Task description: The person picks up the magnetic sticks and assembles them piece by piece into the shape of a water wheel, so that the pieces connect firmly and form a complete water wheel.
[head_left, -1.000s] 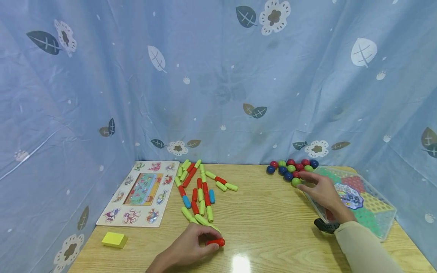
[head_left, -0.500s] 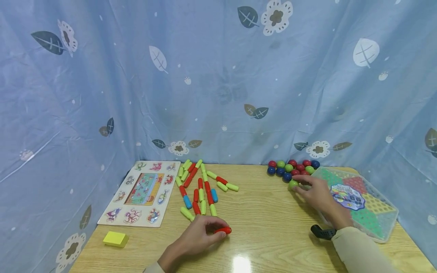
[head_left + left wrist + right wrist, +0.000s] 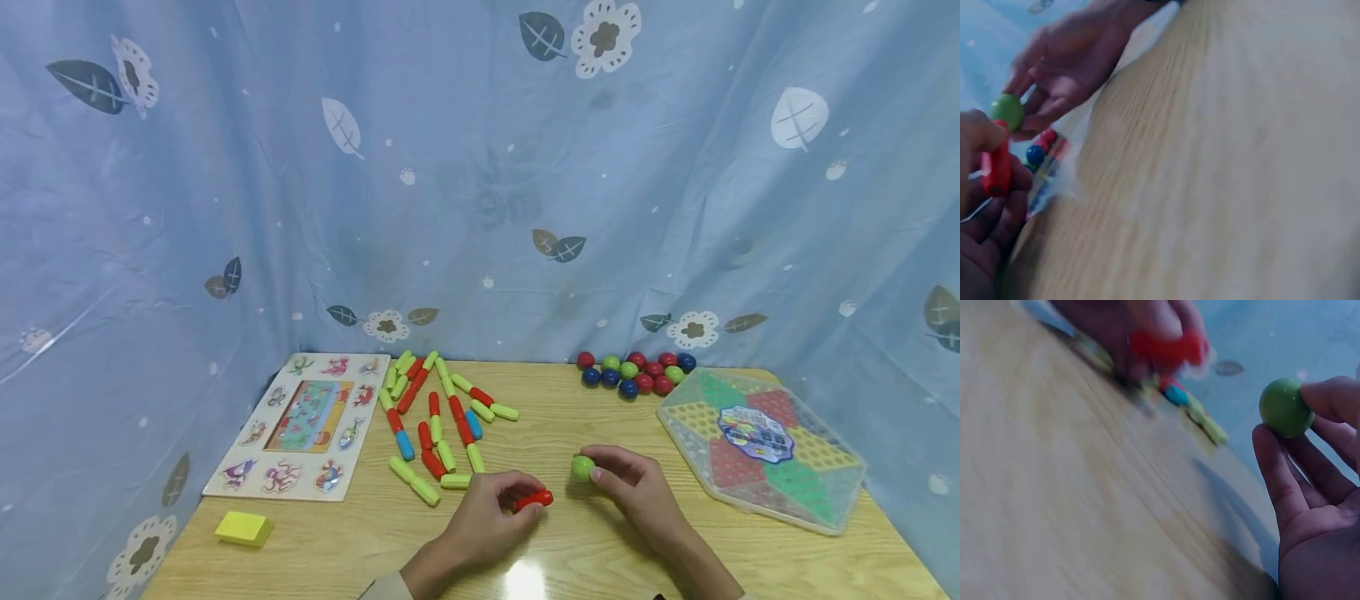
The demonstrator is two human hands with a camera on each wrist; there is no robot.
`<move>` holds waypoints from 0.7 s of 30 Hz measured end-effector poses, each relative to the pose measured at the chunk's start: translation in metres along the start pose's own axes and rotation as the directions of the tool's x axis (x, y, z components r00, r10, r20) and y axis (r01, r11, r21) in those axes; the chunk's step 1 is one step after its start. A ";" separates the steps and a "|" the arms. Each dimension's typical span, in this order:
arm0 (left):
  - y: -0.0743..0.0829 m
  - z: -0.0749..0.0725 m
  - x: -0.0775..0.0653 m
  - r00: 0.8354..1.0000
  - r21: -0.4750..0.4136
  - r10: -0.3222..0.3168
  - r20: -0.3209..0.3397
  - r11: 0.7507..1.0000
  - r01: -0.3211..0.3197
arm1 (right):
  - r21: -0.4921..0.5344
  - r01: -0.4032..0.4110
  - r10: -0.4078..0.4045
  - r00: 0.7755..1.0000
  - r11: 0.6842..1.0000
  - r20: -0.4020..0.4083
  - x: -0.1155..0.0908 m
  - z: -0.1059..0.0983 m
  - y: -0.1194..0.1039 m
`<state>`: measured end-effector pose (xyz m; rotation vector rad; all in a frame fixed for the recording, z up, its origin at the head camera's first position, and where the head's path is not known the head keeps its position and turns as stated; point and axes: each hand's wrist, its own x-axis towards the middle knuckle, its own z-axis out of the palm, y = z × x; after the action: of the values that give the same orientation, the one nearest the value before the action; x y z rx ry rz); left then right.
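My left hand (image 3: pixel 491 515) pinches a short red stick (image 3: pixel 534 500) between thumb and fingers, just over the table's front middle. Facing it from the right, my right hand (image 3: pixel 637 492) grips a green ball (image 3: pixel 582 468) at its fingertips. A small gap separates ball and stick in the head view. Up close in the right wrist view, the smooth, round green ball (image 3: pixel 1285 407) sits between thumb and fingers. The red stick (image 3: pixel 997 169) overlaps the ball's lower edge in the left wrist view.
Several green, red and blue sticks (image 3: pixel 459 410) lie left of centre, some joined end to end. Red, blue and green balls (image 3: pixel 628 388) cluster at the back. A hexagonal board box (image 3: pixel 731 462) lies right; a picture puzzle (image 3: pixel 341 492) and yellow block (image 3: pixel 244 528) lie left.
My right hand has taken the green ball from the cluster and brought it left and nearer. My left hand has moved right with the red stick, away from the other sticks.
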<state>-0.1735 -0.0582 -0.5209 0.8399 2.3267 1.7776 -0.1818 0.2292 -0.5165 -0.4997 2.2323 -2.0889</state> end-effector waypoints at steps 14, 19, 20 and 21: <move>-0.008 0.002 -0.002 1.000 -0.031 0.017 -0.018 0.999 -0.017 | 0.177 -0.024 -0.002 0.989 0.984 0.145 -0.005 0.027 0.003; -0.009 0.003 -0.002 1.000 -0.019 0.014 -0.028 1.000 -0.014 | 0.164 -0.019 -0.009 0.986 0.986 0.168 -0.004 0.028 0.004; -0.009 0.003 -0.002 1.000 -0.018 0.012 -0.028 1.000 -0.013 | 0.164 -0.019 -0.009 0.985 0.986 0.170 -0.004 0.028 0.004; -0.009 0.003 -0.002 1.000 -0.018 0.010 -0.026 1.000 -0.010 | 0.163 -0.017 -0.011 0.985 0.986 0.171 -0.004 0.028 0.005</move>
<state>-0.1740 -0.0584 -0.5304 0.8324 2.3222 1.8215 -0.1720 0.2033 -0.5244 -0.6366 1.9481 -2.1153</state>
